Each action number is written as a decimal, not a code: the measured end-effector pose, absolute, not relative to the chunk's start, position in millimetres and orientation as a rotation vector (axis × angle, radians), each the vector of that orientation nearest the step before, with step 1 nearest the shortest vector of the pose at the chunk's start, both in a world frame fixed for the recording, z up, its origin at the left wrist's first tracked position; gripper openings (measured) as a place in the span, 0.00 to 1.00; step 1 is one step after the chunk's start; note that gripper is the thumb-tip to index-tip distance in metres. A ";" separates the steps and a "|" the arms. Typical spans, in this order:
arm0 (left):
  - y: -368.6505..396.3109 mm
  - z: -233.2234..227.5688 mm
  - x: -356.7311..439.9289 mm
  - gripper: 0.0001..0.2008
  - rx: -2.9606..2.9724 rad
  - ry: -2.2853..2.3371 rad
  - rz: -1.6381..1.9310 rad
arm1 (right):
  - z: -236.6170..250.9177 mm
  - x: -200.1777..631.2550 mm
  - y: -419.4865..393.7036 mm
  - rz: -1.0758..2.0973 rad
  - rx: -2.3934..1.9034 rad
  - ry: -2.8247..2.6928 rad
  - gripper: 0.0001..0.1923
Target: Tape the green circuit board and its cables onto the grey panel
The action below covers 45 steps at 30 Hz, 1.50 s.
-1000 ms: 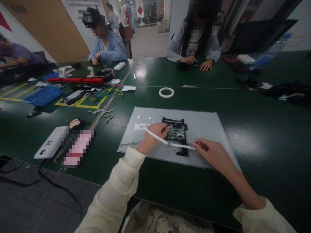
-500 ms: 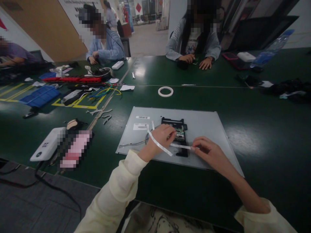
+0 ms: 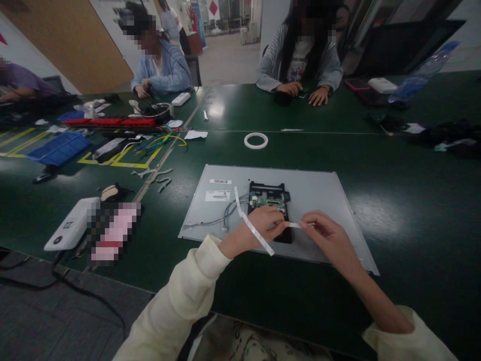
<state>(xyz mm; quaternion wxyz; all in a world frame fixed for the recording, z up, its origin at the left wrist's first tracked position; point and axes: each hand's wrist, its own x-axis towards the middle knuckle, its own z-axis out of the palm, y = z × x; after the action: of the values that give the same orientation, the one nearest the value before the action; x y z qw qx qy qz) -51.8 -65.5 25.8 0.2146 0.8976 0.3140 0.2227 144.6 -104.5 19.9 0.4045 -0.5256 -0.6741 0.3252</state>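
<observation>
A thin white flat ribbon cable (image 3: 256,231) is held just above the near edge of a grey display back panel (image 3: 319,200), by the circuit board (image 3: 267,201). The left hand (image 3: 263,226) pinches one stretch, the right hand (image 3: 326,235) pinches the short end at its fingertips. It looks featherlight, limp and easily creased (best gripped flat near its ends). A tape roll (image 3: 256,141) lies well beyond on the green table (image 3: 394,175)

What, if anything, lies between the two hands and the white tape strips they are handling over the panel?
Nothing visible does. The left hand and right hand already pinch a short white tape strip between them, above the grey panel; a longer strip lies across the left hand.
</observation>
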 end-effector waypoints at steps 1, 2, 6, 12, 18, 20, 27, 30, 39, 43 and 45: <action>-66.8 25.1 -51.0 0.15 2.486 0.918 0.595 | 18.7 145.6 -104.6 0.794 -1.356 -1.705 0.10; -68.8 24.8 -50.2 0.15 2.484 0.974 0.572 | 17.5 146.2 -105.0 0.765 -1.387 -1.718 0.11; -77.8 25.2 -47.3 0.16 2.473 1.243 0.435 | 13.2 145.6 -106.8 0.600 -1.525 -1.818 0.11; -83.2 21.8 -43.4 0.18 2.415 1.413 0.343 | 7.3 139.7 -108.4 0.452 -1.563 -1.947 0.11; -86.6 19.7 -40.1 0.20 2.368 1.482 0.310 | 5.4 139.7 -108.6 0.380 -1.580 -1.969 0.10; -86.8 19.8 -39.9 0.20 2.346 1.488 0.323 | 5.4 139.9 -108.7 0.381 -1.589 -1.979 0.09; -87.6 17.3 -37.2 0.18 2.367 1.522 0.268 | 0.8 135.9 -108.3 0.267 -1.660 -2.099 0.10; -88.7 15.5 -35.5 0.16 2.384 1.574 0.221 | -1.2 134.1 -108.3 0.200 -1.705 -2.156 0.09; -87.2 21.4 -38.0 0.11 2.465 1.559 0.108 | 1.6 131.3 -109.8 -0.084 -1.748 -2.255 0.08; -87.3 27.3 -40.7 0.12 2.504 1.550 0.086 | 1.0 138.3 -107.6 -0.065 -1.800 -2.191 0.08; -87.3 30.8 -43.4 0.12 2.541 1.517 0.081 | 0.2 142.7 -106.6 -0.075 -1.832 -2.166 0.08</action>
<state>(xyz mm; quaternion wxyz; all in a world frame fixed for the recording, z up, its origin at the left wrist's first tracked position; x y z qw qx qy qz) -43.4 -87.3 30.8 0.0905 0.8547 0.5104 0.0271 142.7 -106.6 0.2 0.1512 -0.6381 -0.7545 -0.0263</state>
